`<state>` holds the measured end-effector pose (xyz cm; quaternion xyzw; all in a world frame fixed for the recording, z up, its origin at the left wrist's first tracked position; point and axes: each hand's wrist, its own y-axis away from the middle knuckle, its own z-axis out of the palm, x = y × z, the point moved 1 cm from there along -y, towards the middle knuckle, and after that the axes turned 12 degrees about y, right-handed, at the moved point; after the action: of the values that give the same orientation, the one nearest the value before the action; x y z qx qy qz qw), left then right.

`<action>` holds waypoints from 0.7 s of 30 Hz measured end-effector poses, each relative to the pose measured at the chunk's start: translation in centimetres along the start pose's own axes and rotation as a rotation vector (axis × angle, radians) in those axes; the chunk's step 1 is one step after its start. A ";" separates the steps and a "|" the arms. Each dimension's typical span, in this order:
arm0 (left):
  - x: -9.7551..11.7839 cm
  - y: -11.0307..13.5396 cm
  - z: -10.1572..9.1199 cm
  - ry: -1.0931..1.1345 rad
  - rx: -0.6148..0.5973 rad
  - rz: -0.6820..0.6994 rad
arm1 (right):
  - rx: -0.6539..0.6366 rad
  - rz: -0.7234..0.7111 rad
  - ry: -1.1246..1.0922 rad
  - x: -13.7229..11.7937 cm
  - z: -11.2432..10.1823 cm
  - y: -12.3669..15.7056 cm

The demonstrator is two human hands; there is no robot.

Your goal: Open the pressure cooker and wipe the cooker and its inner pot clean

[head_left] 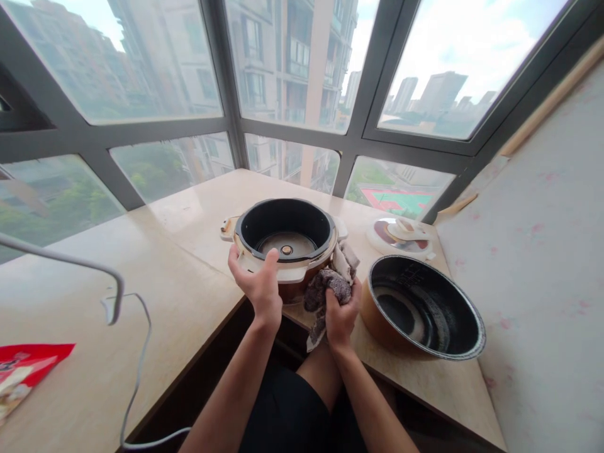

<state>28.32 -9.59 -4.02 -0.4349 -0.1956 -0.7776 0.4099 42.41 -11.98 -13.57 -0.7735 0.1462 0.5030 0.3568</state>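
Observation:
An electric cooker body [295, 274] with a white rim, brown outer wall and black inside sits near the counter's front edge. Its top is uncovered, and a small round brass-coloured part shows at the bottom of its well. My left hand [260, 286] grips the near left of its rim, thumb on top and fingers around the outside. Bunched in my right hand [343, 318] is a grey-brown cloth [325, 288], pressed against or very close to the cooker's right outer side; contact is hard to judge. The fingers behind the cloth are partly hidden.
To the right stands an inner pot [380, 321] with a dark, worn interior. Behind it lies a white and brown lid [401, 236]. On the left are a white cable [141, 352] and a red packet [35, 365]. Windows [292, 69] and a papered wall [538, 251] border the counter [189, 251].

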 end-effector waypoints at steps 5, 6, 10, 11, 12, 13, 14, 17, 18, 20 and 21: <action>0.1 -1.5 0.1 0.013 0.048 -0.012 | -0.010 0.028 -0.059 -0.9 0.8 0.0; 0.1 -1.9 0.1 0.009 0.044 -0.016 | -0.001 0.057 -0.076 -0.9 1.1 -0.3; -0.3 -3.4 -0.2 -0.020 -0.009 -0.014 | 0.040 0.150 -0.109 -0.6 2.2 -2.7; -0.4 -3.8 -0.3 -0.021 -0.016 -0.009 | 0.038 0.151 -0.107 -0.5 2.4 -3.4; -0.5 -4.2 -0.4 -0.017 -0.021 -0.007 | 0.032 0.146 -0.104 -0.4 2.6 -4.1; -0.7 -4.7 -0.5 -0.010 -0.029 -0.013 | 0.026 0.136 -0.100 -0.3 2.7 -4.7; -0.7 -5.2 -0.5 -0.001 -0.041 -0.025 | 0.019 0.123 -0.095 -0.1 2.9 -5.3; -0.9 -7.0 -0.7 0.012 -0.095 -0.079 | 0.001 0.085 -0.086 0.2 3.3 -6.3; -1.0 -7.7 -0.8 0.008 -0.113 -0.097 | -0.007 0.076 -0.090 0.3 3.5 -6.5; -1.0 -9.2 -1.0 -0.002 -0.151 -0.124 | -0.020 0.070 -0.104 0.6 3.8 -6.5; -0.9 -10.0 -1.2 -0.005 -0.185 -0.130 | -0.026 0.074 -0.111 0.8 4.0 -6.4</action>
<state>19.88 -4.05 -4.91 -0.4591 -0.1515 -0.8164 0.3160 43.83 -4.55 -12.66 -0.7429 0.1482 0.5600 0.3355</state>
